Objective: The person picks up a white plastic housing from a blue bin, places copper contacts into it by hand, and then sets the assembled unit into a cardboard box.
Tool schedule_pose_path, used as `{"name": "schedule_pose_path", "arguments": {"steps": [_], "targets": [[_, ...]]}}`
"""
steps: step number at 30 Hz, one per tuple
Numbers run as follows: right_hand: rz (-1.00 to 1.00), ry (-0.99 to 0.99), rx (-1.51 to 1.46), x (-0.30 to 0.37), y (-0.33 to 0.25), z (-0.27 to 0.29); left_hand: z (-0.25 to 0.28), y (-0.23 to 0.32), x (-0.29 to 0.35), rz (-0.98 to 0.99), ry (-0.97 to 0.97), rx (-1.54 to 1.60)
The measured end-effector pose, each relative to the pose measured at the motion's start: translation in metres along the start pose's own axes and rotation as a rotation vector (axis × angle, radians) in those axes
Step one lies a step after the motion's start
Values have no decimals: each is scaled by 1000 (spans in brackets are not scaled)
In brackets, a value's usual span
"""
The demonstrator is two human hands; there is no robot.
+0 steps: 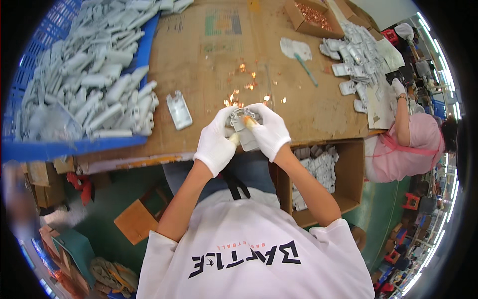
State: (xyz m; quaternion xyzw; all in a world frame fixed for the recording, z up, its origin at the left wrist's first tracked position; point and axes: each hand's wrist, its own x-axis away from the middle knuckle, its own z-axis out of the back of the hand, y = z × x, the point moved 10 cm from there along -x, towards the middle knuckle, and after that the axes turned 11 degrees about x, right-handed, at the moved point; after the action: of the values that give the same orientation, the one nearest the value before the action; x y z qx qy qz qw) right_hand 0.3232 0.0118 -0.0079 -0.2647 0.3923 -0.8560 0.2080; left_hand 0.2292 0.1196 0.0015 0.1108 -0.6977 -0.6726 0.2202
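Both my hands wear white gloves and meet at the table's near edge. Between them is a grey plastic housing, its hollow side facing up. My left hand grips it from the left, fingers curled round. My right hand closes on its right side, the stained thumb pressing near the upper end. Small copper-coloured metal pieces lie scattered just beyond my hands; whether one sits under the thumb is hidden. A single similar housing lies on the cardboard to the left of my left hand.
A blue crate heaped with grey housings stands at left. At far right are a box of copper pieces, a housing pile and a green pen. Below right, a carton holds more housings. A person in pink works at right.
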Motion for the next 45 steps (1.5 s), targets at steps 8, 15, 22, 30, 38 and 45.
{"name": "schedule_pose_path", "arguments": {"steps": [8,15,22,30,38,45], "targets": [[168,-237,-558,-100,-33,-22,25,26,-102,-203,336,-454],[201,-422,-1151,-126,-53,-29,37,42,-132,-341,367,-427],[290,-163,-553,-138,-59,-1,37,64,-127,-540,436,-486],[344,195,-184,-128,-71,25,31,65,-119,-560,454,-497],[357,242,-201,-121,-68,29,28,71,-110,-499,462,-466],[273,183,-563,-113,-67,34,10,93,-94,-704,427,-459]]}}
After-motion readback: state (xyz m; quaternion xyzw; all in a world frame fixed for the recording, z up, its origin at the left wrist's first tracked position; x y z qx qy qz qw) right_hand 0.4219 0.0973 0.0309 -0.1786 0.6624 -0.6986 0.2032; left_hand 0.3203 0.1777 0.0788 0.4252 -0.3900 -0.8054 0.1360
